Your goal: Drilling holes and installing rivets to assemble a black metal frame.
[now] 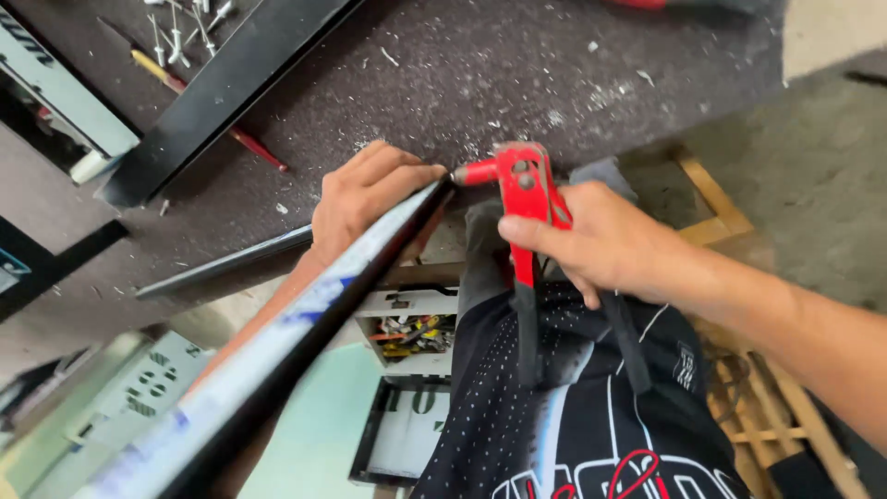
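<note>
left hand (pixel 365 189) is gripping long black metal profile (pixel 305 342) | right hand (pixel 601 242) is squeezing red hand riveter (pixel 523 199), nose touching profile end | rivet not visibly set | loose rivets (pixel 185 28) are waiting on table (pixel 554 65)

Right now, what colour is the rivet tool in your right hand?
Red body with black handles, seen in the head view: rivet tool in the right hand.

**Soft daylight, sharp middle, smeared foreground**

Even, bright daylight on my bench (pixel 573 83), no hard shadows, only a faint dark edge under my left hand (pixel 370 199). My right hand (pixel 605 242) and the red riveter (pixel 522 185) are crisp. The long metal strip (pixel 277 356) running toward me blurs badly at the lower left, with pale glare along its face. Lines bow near the corners, wide-lens style.
</note>
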